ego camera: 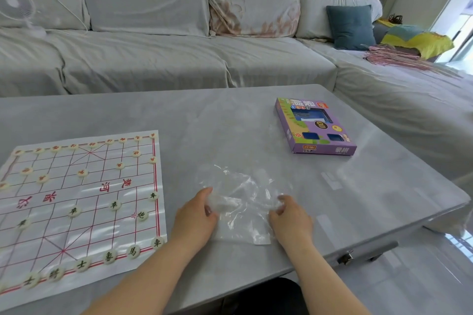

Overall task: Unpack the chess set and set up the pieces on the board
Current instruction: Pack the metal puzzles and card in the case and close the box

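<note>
Grey worktop (230,123): your left hand (197,215) and right hand (291,220) each pinch the clear plastic bag (243,202); xiangqi board (107,227) at 9 o'clock, left hand nearer.

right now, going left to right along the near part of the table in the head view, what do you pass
chess board sheet with its pieces → left hand → clear plastic bag, pinched by both hands → right hand
</note>
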A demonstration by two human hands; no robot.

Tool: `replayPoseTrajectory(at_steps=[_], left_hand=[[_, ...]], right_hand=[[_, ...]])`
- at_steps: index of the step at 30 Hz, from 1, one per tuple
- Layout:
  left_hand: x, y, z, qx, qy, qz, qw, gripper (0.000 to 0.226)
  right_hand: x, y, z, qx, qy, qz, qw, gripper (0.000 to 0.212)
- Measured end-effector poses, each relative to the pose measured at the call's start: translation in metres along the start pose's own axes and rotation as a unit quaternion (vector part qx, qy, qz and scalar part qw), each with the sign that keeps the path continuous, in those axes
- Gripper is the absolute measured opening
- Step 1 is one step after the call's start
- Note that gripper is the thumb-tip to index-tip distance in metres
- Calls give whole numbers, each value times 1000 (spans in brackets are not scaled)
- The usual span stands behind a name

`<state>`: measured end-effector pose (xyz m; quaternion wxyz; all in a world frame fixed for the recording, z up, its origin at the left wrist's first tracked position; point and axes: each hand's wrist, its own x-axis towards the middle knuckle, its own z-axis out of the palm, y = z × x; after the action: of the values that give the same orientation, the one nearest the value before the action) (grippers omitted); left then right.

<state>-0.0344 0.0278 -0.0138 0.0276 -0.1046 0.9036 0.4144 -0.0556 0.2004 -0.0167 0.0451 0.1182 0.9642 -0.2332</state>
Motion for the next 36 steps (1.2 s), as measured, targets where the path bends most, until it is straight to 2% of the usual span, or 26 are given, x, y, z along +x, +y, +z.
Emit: replayPoseTrajectory(at_steps=[3, 5, 6, 7, 9, 10, 14, 15, 17, 20, 21, 23, 25, 27, 30, 33, 34, 36], left_hand=[[-5, 6, 1, -89, 17, 14, 996, 8], [-7, 11, 0, -112, 38, 26, 993, 36], [-8, 14, -1, -134, 53, 23, 989, 41], [-9, 18, -2, -159, 68, 19, 985, 41], [-11, 28, -4, -227, 68, 6, 971, 28], [-13, 34, -5, -264, 47, -9, 963, 24], [-17, 40, -4, -393, -30, -50, 918, 51], [-17, 39, -5, -421, -42, -59, 904, 52], [-15, 36, -8, -437, -58, -62, 895, 44], [-11, 32, -13, -416, -44, -50, 907, 35], [-9, 33, -15, -413, -38, -50, 909, 34], [-4, 34, -20, -431, -30, -55, 900, 33], [-2, 36, -23, -488, -19, -71, 870, 29], [-4, 40, -23, -528, -27, -85, 844, 28], [-12, 43, -20, -552, -108, -93, 822, 28], [-17, 40, -22, -569, -194, -90, 794, 23], [-18, 38, -24, -581, -222, -93, 777, 25], [-19, 31, -26, -618, -276, -103, 729, 44]], right_hand=[[2, -3, 0, 30, -11, -11, 999, 26], [-1, -6, -3, 148, -21, -14, 989, 21], [-3, -10, -4, 209, -25, -18, 978, 20], [-7, -15, -5, 257, -28, -25, 966, 21], [-14, -24, -5, 320, -39, -51, 945, 26], [-18, -29, -5, 340, -52, -67, 937, 27], [-31, -46, -8, 408, -114, -103, 900, 27], [-33, -48, -9, 418, -125, -112, 893, 28], [-36, -49, -9, 430, -151, -128, 881, 34], [-40, -48, -8, 445, -175, -147, 866, 46], [-43, -47, -7, 444, -152, -160, 868, 45], [-48, -43, -4, 414, -49, -208, 885, 44], [-51, -39, 1, 324, 11, -270, 907, 66], [-53, -39, 7, 246, 8, -318, 916, 82], [-50, -46, 9, 221, 3, -372, 901, 67], [-44, -51, 5, 268, 12, -365, 892, 51], [-42, -49, 4, 283, 5, -347, 894, 48], [-38, -46, 0, 288, -15, -313, 905, 44]])
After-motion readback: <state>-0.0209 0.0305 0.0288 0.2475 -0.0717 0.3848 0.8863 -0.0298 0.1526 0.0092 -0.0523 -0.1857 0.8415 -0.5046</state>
